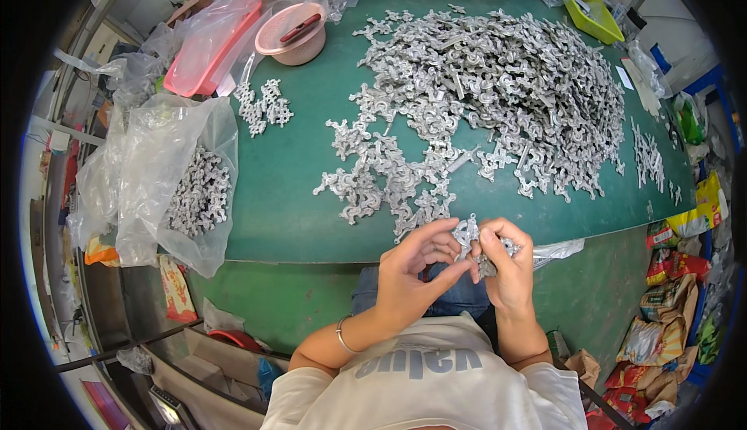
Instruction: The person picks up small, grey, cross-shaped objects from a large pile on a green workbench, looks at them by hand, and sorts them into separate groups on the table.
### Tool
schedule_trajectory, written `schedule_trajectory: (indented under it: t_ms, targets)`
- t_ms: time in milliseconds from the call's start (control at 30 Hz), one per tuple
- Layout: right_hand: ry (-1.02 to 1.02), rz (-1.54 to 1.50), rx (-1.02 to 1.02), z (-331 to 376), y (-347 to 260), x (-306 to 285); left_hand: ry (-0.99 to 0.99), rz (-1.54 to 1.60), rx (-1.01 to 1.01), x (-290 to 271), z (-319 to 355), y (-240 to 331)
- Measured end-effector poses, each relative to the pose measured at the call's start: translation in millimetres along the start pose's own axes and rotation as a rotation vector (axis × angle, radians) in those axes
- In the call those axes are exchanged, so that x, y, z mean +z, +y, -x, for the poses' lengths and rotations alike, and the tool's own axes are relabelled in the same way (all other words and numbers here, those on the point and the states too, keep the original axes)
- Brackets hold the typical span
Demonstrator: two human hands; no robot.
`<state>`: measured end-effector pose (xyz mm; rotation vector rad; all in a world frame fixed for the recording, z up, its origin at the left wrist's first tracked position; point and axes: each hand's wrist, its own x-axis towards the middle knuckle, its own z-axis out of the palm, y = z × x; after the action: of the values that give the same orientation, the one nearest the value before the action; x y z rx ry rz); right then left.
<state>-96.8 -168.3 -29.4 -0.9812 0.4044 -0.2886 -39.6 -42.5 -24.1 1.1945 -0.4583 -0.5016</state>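
Note:
Close to the table's near edge, my left hand point(416, 263) pinches a small grey cast metal part point(466, 231) with a looped, irregular outline. My right hand point(510, 270) is right beside it, its fingers curled around more grey metal pieces point(487, 266). The fingers partly cover these pieces, so I cannot tell how many there are. Just beyond my hands, loose metal parts point(381, 173) spread over the green table point(288, 196). They run into a large heap of similar castings point(498, 80) toward the far right.
At left, a clear plastic bag point(148, 189) holds more castings. Beyond it stand a pink basket point(292, 45) with a red-handled tool point(301, 28) and a pink tray point(210, 52). A small cluster of parts point(263, 107) lies nearby. A yellow-green tray point(593, 17) sits far right, thin metal strips point(647, 157) nearer.

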Motion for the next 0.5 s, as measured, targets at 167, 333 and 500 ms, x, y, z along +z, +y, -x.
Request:
schedule_trajectory:
  t_ms: [167,333,500]
  targets:
    - [-0.090,0.039,-0.106,5.9,-0.3,-5.7,-0.022,0.008,0.010,-0.7,3.2,4.5]
    - [-0.059,0.054,-0.123,8.3,-6.6,0.2,-0.034,0.063,-0.011,-1.8,6.2,5.5]
    - [-0.157,0.140,-0.159,8.5,-10.9,-4.2,-0.048,0.045,-0.024,-2.1,6.7,7.4]
